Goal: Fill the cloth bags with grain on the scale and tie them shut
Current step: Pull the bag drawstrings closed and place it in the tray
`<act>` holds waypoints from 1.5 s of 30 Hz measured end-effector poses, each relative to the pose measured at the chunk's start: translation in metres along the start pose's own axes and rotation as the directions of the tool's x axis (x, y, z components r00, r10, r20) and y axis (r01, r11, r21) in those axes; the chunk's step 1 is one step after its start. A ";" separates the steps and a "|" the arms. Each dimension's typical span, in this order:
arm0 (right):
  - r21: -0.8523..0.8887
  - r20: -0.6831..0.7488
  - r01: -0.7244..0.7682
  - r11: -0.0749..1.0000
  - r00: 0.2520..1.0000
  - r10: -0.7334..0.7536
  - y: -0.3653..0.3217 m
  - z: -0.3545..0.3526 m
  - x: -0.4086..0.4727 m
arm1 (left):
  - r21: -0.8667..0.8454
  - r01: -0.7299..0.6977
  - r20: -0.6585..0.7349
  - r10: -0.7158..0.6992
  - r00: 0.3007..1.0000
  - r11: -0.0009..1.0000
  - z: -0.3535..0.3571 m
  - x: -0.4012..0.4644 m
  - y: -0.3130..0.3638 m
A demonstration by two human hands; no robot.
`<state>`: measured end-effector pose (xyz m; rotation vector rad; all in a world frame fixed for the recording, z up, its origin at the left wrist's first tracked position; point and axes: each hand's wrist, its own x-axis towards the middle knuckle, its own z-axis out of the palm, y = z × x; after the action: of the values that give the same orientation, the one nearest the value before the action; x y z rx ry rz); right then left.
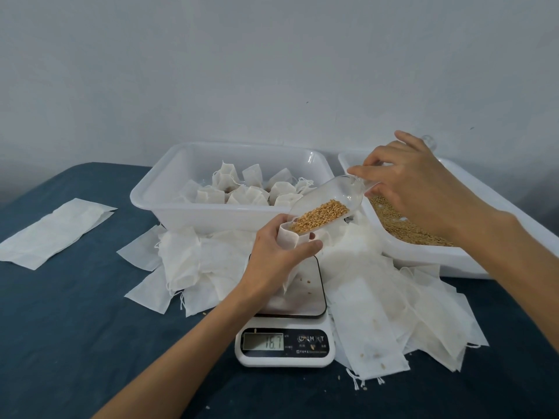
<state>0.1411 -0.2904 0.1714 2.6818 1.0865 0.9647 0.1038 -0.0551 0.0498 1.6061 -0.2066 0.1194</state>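
My left hand [273, 252] grips a white cloth bag [288, 237] by its open mouth, and the bag's bottom rests on the plate of the white scale [302, 300]. My right hand [414, 182] holds a clear plastic scoop [332, 195] by its handle. The scoop tilts down to the left, and golden grain [320, 214] lies in it up to the bag's mouth. The scale's display [263, 342] reads 16.7. A few grains lie loose on the scale plate.
A white tub [169, 189] behind the scale holds several tied filled bags [251, 189]. A white tray of grain [429, 252] stands at the right. Empty bags lie heaped around the scale [378, 297], and flat ones lie at the left [57, 231] on the dark blue tabletop.
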 end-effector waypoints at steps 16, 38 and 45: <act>0.008 -0.001 -0.009 1.000 1.000 0.009 -0.002 0.000 0.001 | -0.007 0.022 -0.015 -0.022 1.000 1.000 0.001 -0.001 0.002; 0.000 0.017 -0.022 1.000 1.000 0.022 0.000 -0.001 0.000 | -0.062 0.043 -0.008 -0.044 0.999 0.997 0.002 -0.002 0.005; 0.033 0.050 -0.070 0.997 0.996 0.068 0.000 0.000 0.000 | -0.073 0.037 -0.012 -0.038 0.999 0.997 0.002 -0.002 0.006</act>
<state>0.1409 -0.2901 0.1710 2.7728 1.0170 0.8929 0.1007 -0.0573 0.0555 1.5356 -0.1683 0.0925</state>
